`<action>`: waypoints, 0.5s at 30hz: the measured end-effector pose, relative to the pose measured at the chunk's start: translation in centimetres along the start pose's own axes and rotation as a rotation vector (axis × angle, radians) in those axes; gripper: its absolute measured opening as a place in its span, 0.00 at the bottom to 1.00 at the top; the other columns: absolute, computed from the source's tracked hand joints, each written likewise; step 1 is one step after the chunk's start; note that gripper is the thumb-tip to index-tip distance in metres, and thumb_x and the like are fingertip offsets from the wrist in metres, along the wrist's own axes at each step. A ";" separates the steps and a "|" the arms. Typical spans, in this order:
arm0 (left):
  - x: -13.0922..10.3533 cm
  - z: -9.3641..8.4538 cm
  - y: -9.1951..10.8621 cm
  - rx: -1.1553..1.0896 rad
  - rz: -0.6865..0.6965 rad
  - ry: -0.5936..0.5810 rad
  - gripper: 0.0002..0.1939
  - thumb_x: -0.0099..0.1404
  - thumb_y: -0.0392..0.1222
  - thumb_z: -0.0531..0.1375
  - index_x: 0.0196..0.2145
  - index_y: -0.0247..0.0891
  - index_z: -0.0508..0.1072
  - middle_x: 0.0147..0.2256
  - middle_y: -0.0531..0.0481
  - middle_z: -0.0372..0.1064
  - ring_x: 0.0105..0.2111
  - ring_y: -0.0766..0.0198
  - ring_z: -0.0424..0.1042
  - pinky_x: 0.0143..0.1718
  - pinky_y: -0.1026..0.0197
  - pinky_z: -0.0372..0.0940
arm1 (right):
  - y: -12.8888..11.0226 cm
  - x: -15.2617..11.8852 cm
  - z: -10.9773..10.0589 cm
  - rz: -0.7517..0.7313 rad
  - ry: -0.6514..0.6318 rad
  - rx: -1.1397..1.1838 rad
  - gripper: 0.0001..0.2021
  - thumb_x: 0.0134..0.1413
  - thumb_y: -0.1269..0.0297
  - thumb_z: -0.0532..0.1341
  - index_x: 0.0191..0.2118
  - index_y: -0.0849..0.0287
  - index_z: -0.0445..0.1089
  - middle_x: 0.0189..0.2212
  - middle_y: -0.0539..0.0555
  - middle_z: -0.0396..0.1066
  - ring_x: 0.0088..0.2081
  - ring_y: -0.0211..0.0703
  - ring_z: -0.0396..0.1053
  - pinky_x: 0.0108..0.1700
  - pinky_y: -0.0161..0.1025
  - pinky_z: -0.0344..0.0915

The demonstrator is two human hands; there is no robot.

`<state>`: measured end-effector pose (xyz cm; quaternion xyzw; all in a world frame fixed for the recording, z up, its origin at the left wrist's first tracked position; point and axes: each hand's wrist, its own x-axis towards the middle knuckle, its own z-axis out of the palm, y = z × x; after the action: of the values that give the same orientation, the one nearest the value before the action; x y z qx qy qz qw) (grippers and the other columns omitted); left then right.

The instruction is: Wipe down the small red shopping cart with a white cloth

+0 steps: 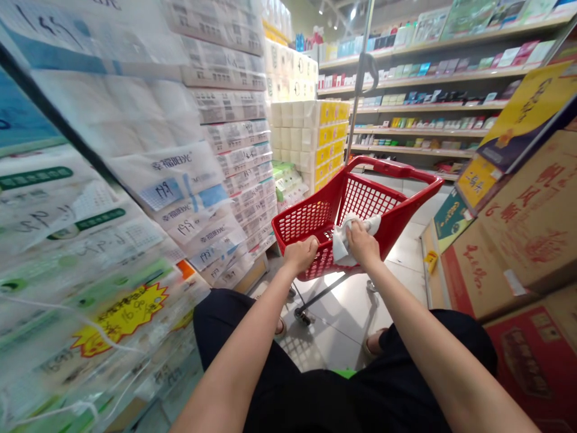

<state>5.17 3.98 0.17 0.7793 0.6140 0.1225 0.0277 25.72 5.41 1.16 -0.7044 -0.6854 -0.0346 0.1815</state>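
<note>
A red plastic shopping cart (392,219) with a mesh basket stands on the floor in front of me. My left hand (301,256) is wrapped round the near rim of the basket, toward its left side. In my right hand (362,242) is a crumpled white cloth (343,248), pressed against the near rim to the right of my left hand. Part of the cloth hangs over the outside of the basket, and part spreads to the right of my fingers.
Tall stacks of wrapped paper packs (175,180) rise close on the left. Cardboard boxes (532,228) are piled on the right. Behind the cart are stocked shelves (415,108) and a metal-framed glass door (360,78). My knees flank the cart's near end.
</note>
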 end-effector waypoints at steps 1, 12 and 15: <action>0.3 0.0 -0.1 -0.010 -0.010 -0.010 0.27 0.74 0.52 0.32 0.50 0.48 0.67 0.38 0.51 0.76 0.39 0.58 0.75 0.38 0.60 0.62 | -0.9 -0.7 0.2 -0.024 -0.002 -0.004 0.27 0.67 0.52 0.35 0.62 0.55 0.56 0.62 0.63 0.55 0.42 0.50 0.71 0.43 0.46 0.67; 1.7 -0.4 -0.9 0.015 -0.007 -0.082 0.28 0.72 0.54 0.36 0.42 0.46 0.74 0.44 0.50 0.76 0.45 0.56 0.74 0.41 0.58 0.63 | -2.3 -2.8 -1.1 -0.171 -0.070 -0.103 0.25 0.67 0.48 0.36 0.60 0.47 0.58 0.57 0.57 0.62 0.39 0.46 0.72 0.39 0.43 0.66; 1.8 -0.2 -1.1 0.026 -0.003 -0.083 0.28 0.72 0.54 0.36 0.42 0.46 0.74 0.44 0.50 0.76 0.45 0.56 0.74 0.42 0.58 0.63 | 0.5 -2.3 -1.9 -0.135 -0.070 -0.090 0.26 0.66 0.46 0.37 0.59 0.46 0.60 0.56 0.56 0.63 0.39 0.45 0.71 0.39 0.42 0.65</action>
<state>4.41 5.96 0.45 0.7830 0.6151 0.0819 0.0431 26.45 2.63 2.15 -0.6647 -0.7351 -0.0527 0.1228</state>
